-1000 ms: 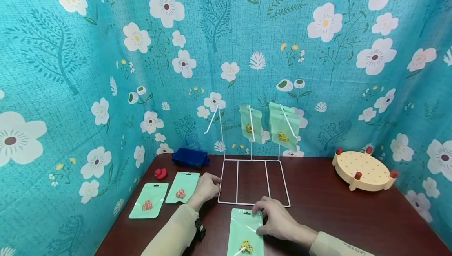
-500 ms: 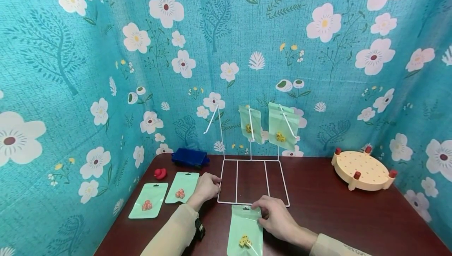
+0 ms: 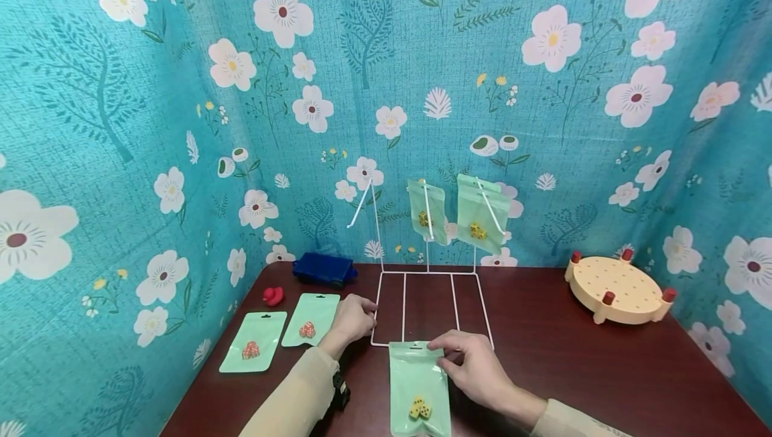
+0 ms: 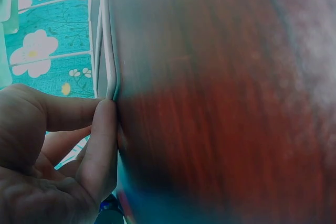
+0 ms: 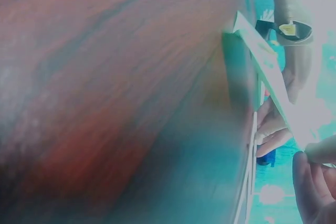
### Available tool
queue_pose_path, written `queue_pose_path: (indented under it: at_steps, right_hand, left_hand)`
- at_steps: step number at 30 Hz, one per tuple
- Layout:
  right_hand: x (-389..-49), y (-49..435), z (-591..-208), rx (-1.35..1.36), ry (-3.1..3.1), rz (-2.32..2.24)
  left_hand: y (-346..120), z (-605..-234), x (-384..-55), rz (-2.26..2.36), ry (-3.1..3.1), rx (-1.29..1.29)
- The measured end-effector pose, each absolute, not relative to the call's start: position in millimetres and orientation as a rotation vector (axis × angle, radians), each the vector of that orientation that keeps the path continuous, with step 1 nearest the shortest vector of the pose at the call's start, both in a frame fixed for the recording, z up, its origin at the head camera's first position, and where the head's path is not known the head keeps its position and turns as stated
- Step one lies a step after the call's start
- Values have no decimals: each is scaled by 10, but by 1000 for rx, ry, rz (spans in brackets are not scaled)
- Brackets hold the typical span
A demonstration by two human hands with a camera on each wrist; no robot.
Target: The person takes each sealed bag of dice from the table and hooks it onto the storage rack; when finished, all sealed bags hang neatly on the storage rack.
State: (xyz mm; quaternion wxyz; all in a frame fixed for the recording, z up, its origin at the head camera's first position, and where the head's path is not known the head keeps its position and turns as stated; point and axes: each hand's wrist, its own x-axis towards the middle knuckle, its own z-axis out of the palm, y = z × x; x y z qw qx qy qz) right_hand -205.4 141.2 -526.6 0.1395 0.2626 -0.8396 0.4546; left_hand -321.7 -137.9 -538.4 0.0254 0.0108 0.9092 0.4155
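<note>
My left hand [image 3: 354, 316] pinches the left base wire of a white wire display rack [image 3: 404, 309]; in the left wrist view, thumb and finger meet at the wire [image 4: 109, 72]. My right hand [image 3: 476, 366] pinches the top right corner of a green zip pouch [image 3: 416, 380] with yellow dice [image 3: 420, 407] showing in it. The right wrist view shows that pouch [image 5: 268, 72] edge-on and slanted, its top end off the table. On the rack, one pouch [image 3: 427, 202] hangs from the middle hook and at least two pouches [image 3: 482, 216] from the right hook.
Two green pouches with red dice, a left pouch [image 3: 256, 336] and a right pouch [image 3: 313, 313], lie flat at the left. Behind them are a red rubber duck [image 3: 274, 296] and a blue toy wagon [image 3: 324, 269]. A round cream pegged stand [image 3: 618, 289] sits at the right.
The right hand has raised the pouch's top end slightly and moved it a little away from me, towards the rack's front wire. The left hand has stayed on the rack.
</note>
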Motion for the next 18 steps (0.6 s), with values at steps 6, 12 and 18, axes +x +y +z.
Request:
queue_pose_path:
  at_steps: [6, 12, 18]
  right_hand:
    - [-2007, 1409, -5166, 759, -2363, 1362]
    - [-1964, 1440, -5030, 784, -2331, 1383]
    - [-1944, 1490, -4920, 764, -2329, 1396]
  left_hand:
    - [-1380, -5381, -3207, 1274, 2815, 41]
    - [-1379, -5371, -3208, 1280, 2828, 43]
    - [-1382, -5367, -3206, 1283, 2837, 47]
